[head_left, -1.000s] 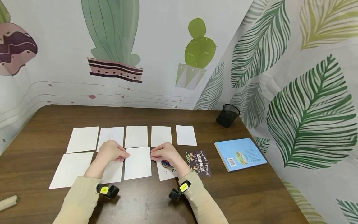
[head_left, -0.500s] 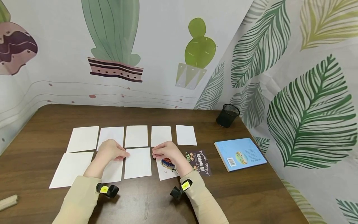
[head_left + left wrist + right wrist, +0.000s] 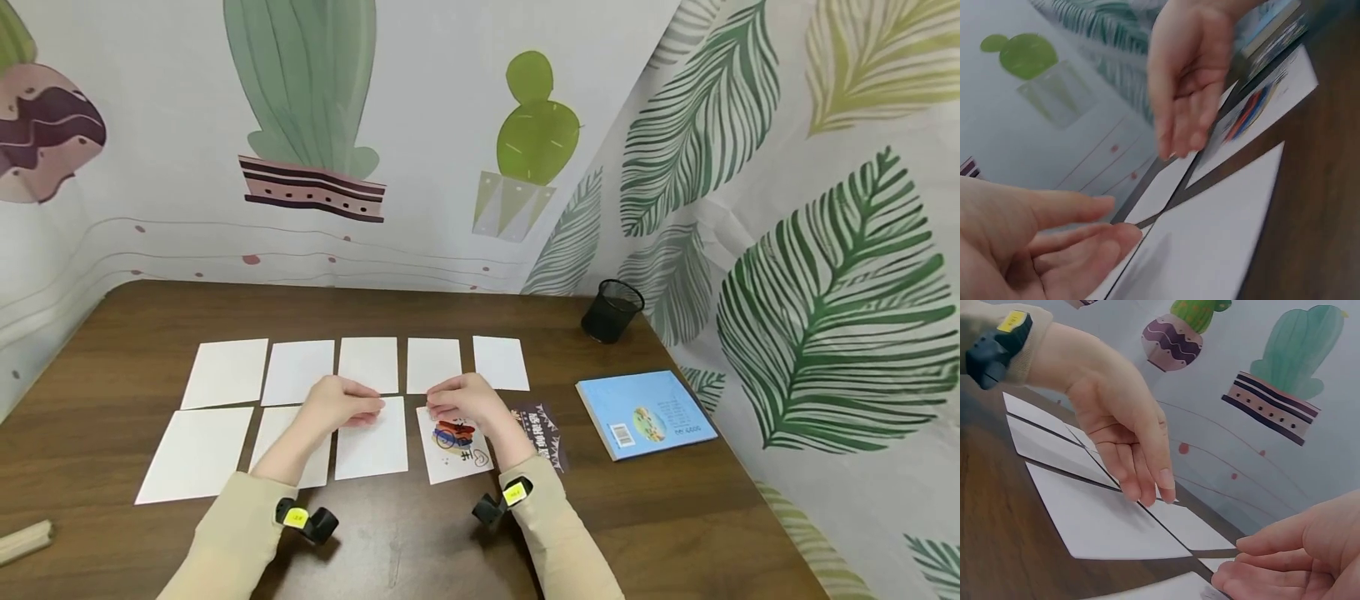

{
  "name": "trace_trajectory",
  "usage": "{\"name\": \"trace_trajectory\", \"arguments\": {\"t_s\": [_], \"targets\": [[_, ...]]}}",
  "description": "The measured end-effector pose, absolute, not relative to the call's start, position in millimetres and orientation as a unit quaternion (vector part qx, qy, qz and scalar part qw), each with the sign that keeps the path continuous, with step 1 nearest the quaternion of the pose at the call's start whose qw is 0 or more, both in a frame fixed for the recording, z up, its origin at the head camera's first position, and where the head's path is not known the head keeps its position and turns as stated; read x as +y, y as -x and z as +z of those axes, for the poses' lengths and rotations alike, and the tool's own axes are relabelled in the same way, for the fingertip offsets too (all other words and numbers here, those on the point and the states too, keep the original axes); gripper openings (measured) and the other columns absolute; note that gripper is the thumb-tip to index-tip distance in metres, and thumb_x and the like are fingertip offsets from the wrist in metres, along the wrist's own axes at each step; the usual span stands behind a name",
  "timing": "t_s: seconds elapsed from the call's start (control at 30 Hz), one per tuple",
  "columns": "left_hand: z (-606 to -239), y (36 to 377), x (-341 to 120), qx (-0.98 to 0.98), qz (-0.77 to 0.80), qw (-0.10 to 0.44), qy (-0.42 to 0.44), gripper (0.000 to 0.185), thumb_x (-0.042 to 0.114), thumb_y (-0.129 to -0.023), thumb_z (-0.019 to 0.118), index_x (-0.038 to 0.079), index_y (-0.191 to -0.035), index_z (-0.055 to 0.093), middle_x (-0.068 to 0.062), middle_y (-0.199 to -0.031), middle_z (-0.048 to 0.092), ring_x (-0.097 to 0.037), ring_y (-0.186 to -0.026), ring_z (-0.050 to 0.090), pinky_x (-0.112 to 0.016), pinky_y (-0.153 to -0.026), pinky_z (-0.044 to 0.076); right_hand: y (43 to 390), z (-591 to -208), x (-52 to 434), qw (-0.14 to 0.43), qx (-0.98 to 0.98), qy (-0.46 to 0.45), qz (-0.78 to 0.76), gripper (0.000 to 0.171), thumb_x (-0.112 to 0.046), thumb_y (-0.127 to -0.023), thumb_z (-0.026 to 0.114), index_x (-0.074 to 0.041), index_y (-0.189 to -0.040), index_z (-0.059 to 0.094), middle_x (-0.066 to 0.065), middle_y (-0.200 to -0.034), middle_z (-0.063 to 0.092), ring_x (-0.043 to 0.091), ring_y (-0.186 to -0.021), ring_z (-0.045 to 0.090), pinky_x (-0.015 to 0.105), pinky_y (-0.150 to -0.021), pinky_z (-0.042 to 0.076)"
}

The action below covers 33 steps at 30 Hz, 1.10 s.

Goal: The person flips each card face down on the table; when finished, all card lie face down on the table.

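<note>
White cards lie face down in two rows on the brown table point(image 3: 112, 333). A face-up picture card point(image 3: 457, 454) with red, blue and orange marks lies in the near row. My right hand point(image 3: 461, 400) hovers over its far edge, fingers relaxed and holding nothing. My left hand point(image 3: 352, 408) hangs just above the far edge of the white card point(image 3: 371, 450) to its left, fingers straight and holding nothing. In the right wrist view the left hand point(image 3: 1129, 450) points down at that white card point(image 3: 1104, 519). The left wrist view shows the right hand point(image 3: 1188, 81) above the picture card point(image 3: 1260, 106).
A dark printed card point(image 3: 543, 425) lies right of the picture card, partly under my right wrist. A blue book point(image 3: 645, 412) lies further right, and a black mesh cup point(image 3: 611, 310) stands behind it. A wooden piece point(image 3: 22, 542) pokes in at the left edge.
Both hands have moved to the right and slightly away from me. The left hand went from the second near card to the third. The right hand has uncovered more of the picture card.
</note>
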<state>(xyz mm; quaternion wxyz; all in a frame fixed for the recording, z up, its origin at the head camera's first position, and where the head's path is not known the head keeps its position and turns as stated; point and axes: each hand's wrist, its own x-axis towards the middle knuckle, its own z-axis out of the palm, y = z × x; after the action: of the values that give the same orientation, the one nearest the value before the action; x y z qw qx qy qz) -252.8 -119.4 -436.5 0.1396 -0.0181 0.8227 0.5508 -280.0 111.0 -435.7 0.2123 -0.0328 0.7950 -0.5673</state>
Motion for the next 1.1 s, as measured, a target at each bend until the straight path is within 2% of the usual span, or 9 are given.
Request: {"name": "trace_trajectory", "arguments": {"t_s": [0.13,0.3,0.63,0.8,1.1], "targets": [[-439,250,-102,0.788,0.598,0.144,-0.002,0.036,0.012,-0.091,0.066,-0.016,-0.113,0.063,-0.022,-0.096,0.074,-0.014,-0.077,0.072,-0.028,-0.073,0.060,283,-434,127,0.196,0.806,0.022,-0.558,0.029,-0.009,-0.092,0.065,0.011,-0.112,0.066,0.025,-0.102,0.072,0.025,-0.088,0.073,0.035,-0.083,0.059],[-441,246,-85,0.754,0.636,0.167,-0.005,0.041,0.011,-0.094,0.060,-0.021,-0.120,0.056,-0.030,-0.107,0.069,-0.024,-0.087,0.074,-0.032,-0.082,0.059,287,-429,152,0.186,0.821,0.000,-0.539,0.030,-0.009,-0.092,0.064,0.011,-0.114,0.066,0.025,-0.103,0.072,0.027,-0.090,0.073,0.036,-0.083,0.059],[-436,241,-62,0.757,0.632,0.163,0.025,0.045,0.013,-0.096,0.056,-0.022,-0.123,0.052,-0.036,-0.114,0.063,-0.041,-0.107,0.066,-0.039,-0.089,0.057,282,-430,173,0.183,0.851,-0.012,-0.493,0.032,-0.010,-0.090,0.067,0.006,-0.118,0.066,0.022,-0.116,0.068,0.027,-0.099,0.070,0.037,-0.091,0.057],[-433,241,-55,0.763,0.626,0.157,0.040,0.045,0.014,-0.096,0.057,-0.021,-0.123,0.052,-0.036,-0.119,0.061,-0.042,-0.111,0.064,-0.040,-0.091,0.056,276,-431,167,0.186,0.849,0.009,-0.494,0.034,-0.008,-0.091,0.065,0.006,-0.121,0.065,0.023,-0.122,0.066,0.030,-0.108,0.067,0.039,-0.094,0.055],[-432,240,-51,0.774,0.614,0.148,0.039,0.044,0.014,-0.095,0.058,-0.019,-0.124,0.053,-0.035,-0.120,0.061,-0.040,-0.108,0.065,-0.039,-0.089,0.057,276,-432,163,0.171,0.853,0.000,-0.493,0.029,-0.002,-0.090,0.064,0.008,-0.117,0.065,0.022,-0.112,0.070,0.028,-0.103,0.068,0.037,-0.091,0.057]]}}
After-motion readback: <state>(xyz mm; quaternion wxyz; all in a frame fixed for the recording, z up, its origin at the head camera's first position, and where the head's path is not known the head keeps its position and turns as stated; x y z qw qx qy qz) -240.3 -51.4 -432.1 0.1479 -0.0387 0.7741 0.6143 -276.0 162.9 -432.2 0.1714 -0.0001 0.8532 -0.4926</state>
